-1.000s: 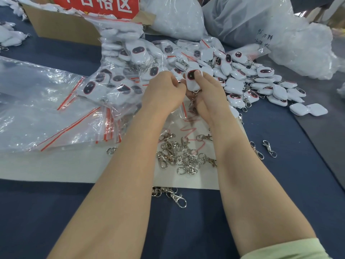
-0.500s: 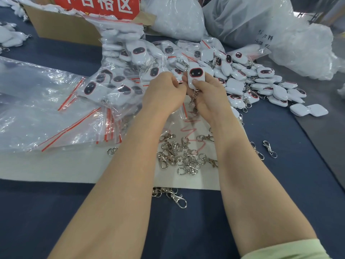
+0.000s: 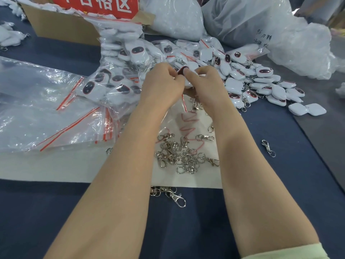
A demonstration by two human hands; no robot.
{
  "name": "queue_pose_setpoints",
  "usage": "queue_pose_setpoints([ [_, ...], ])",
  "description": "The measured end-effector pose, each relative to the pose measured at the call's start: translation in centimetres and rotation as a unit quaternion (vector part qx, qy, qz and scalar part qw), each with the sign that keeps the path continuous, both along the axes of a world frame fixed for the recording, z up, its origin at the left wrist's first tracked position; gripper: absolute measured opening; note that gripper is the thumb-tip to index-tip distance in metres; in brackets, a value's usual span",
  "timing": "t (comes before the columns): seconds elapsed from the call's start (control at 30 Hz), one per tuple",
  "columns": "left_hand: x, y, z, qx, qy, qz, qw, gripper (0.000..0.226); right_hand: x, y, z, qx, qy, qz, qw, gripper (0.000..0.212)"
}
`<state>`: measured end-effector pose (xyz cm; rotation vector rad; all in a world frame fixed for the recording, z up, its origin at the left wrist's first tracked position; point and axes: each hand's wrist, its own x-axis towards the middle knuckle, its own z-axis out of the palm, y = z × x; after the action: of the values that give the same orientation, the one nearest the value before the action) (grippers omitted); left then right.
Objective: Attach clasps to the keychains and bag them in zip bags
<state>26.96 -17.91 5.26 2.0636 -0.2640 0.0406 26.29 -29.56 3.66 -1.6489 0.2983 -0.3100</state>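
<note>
Just beyond the clasp pile, the left hand and the right hand are meeting. Each grip is pinching the same white keychain with curled fingers. The pile is lying on a white sheet on the table. Loose keychains are lying beyond the pile to its right, and zip bags to its left.
</note>
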Motion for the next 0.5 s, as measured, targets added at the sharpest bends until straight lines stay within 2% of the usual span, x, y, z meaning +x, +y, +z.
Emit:
queue_pose_setpoints([
  [0.1,0.0,0.0,0.6,-0.018,-0.028,0.010,0.999,0.015,-0.2,0.0,0.6,-0.112,0.038,0.034,0.992,0.011],
  [0.17,0.0,-0.1,0.9,-0.014,-0.040,0.012,0.999,0.017,-0.3,0.2,0.7,-0.132,0.051,0.044,0.989,0.014],
  [0.3,-0.1,-0.2,1.2,0.006,-0.061,0.005,0.998,0.016,-0.1,1.0,0.6,-0.137,0.036,0.057,0.988,0.023],
  [0.4,0.0,0.1,1.6,0.018,-0.078,0.019,0.997,0.018,-0.1,0.8,0.4,-0.080,0.029,0.145,0.986,0.022],
  [0.5,0.0,0.4,1.9,0.008,-0.081,0.024,0.996,0.018,-0.5,0.1,0.7,-0.046,0.022,0.246,0.968,0.025],
])
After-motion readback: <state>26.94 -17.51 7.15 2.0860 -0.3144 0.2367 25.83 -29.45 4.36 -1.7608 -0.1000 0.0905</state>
